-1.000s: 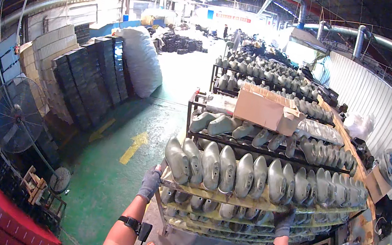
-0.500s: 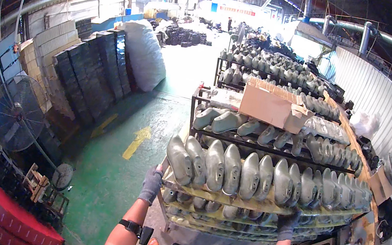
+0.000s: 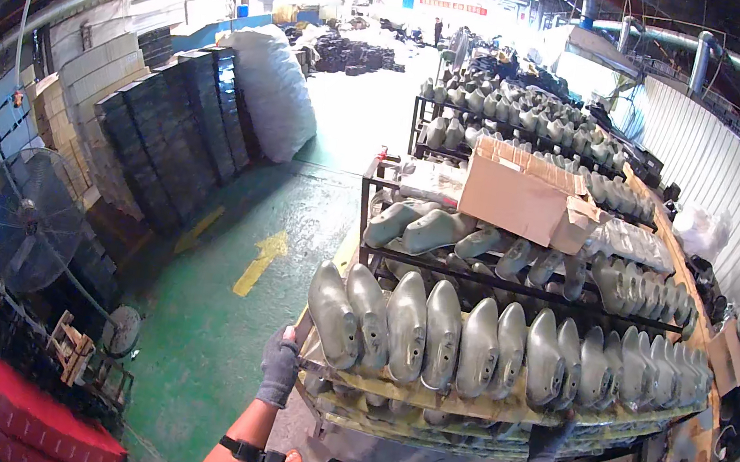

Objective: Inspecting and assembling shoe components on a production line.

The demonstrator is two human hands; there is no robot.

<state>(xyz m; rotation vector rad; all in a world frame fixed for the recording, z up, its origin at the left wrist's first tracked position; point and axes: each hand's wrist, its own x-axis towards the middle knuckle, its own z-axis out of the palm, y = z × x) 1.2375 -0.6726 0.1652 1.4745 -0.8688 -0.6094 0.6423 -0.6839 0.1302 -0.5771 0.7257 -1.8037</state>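
Observation:
Right in front of me stands a rack with a yellowish top shelf. A row of grey-green shoe lasts leans there in pairs, toes up, and more lasts show on the tiers below. Wearing a grey glove, my left hand is closed around the rack's left front corner, thumb up. My right hand, also gloved, reaches to the front edge of the top shelf, right of the middle. Its fingers go out of sight under that edge, in shade. Both wrists wear black straps.
Behind, a dark-framed second rack carries lasts and an open cardboard box. Green floor with yellow arrows runs along the left. Beyond it are a standing fan, stacked dark panels and red boxes. A ribbed wall bounds the right.
The front rack now lies slightly lower in the picture, a little nearer to me, with a wider gap to the rack behind. Both hands have moved down with it.

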